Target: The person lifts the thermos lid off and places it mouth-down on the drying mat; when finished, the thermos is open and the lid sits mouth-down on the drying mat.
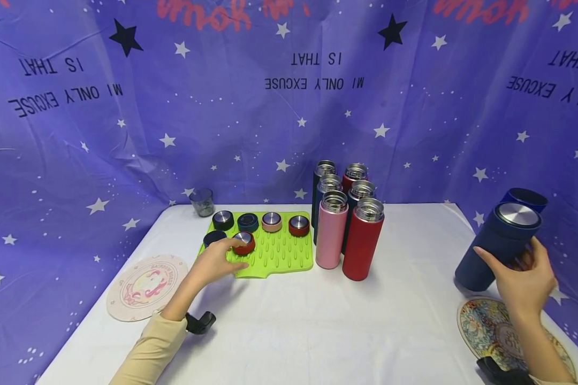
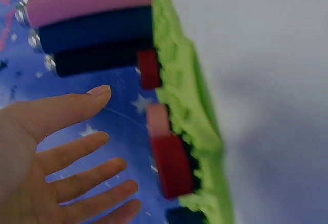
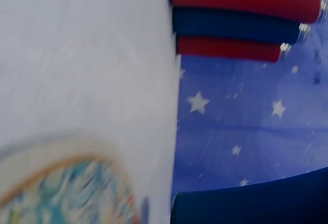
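My left hand (image 1: pixel 217 262) reaches over the green ridged mat (image 1: pixel 284 254), beside a red bottle lid (image 1: pixel 244 247) with a steel top. In the left wrist view its fingers are spread and fairly straight, apart from the red lid (image 2: pixel 174 167). Several other lids in black, navy, pink and red sit on the mat. At the far right, my right hand (image 1: pixel 527 283) grips a navy thermos bottle (image 1: pixel 486 251), lid on, thumb on its near side. Its fingers are partly hidden behind the bottle. The right wrist view shows the bottle (image 3: pixel 256 203) but not the hand.
Several lidless bottles stand right of the mat, including a pink bottle (image 1: pixel 331 235) and a red bottle (image 1: pixel 363 243). A blue bottle (image 1: pixel 525 198) is behind the held one. A glass (image 1: pixel 202 203), a pink round mat (image 1: pixel 146 286) and a patterned round mat (image 1: pixel 479 321) are also there.
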Tool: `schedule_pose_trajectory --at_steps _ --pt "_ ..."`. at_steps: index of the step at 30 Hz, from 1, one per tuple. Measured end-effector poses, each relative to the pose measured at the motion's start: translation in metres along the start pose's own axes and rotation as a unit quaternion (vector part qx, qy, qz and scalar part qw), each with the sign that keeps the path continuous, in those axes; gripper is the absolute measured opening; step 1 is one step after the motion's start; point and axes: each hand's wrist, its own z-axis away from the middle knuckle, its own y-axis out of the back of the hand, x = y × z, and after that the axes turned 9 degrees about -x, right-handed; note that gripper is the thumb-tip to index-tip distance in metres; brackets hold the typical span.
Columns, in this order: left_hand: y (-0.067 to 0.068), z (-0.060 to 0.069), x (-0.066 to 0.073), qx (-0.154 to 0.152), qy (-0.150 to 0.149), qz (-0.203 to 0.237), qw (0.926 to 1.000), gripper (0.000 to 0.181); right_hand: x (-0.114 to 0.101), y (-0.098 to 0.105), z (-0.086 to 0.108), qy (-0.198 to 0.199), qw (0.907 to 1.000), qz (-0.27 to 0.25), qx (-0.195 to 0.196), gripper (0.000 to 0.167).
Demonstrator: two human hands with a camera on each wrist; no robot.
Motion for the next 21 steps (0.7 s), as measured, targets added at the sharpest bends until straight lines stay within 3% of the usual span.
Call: schedule_pose_trajectory --at_steps 6,12,18,21 --pt "0.007 -0.003 0.034 0.014 -0.051 0.005 0.9986 0.049 -0.031 -0.007 0.021 0.062 0.9977 -0.008 -0.024 0.078" --pt "0.015 -0.005 0.067 0.035 -0.101 0.016 0.9942 0.048 -0.061 -0.021 0.047 0.112 0.9883 -0.041 -0.094 0.084" --pt "0.022 -0.01 0.094 0.048 -0.159 0.05 0.9848 0.049 -0.088 -0.038 0.073 0.17 0.9675 -0.063 -0.176 0.089" --pt "0.024 -0.012 0.105 0.053 -0.187 0.058 0.9792 0.051 -0.097 -0.048 0.081 0.212 0.9502 -0.076 -0.216 0.091"
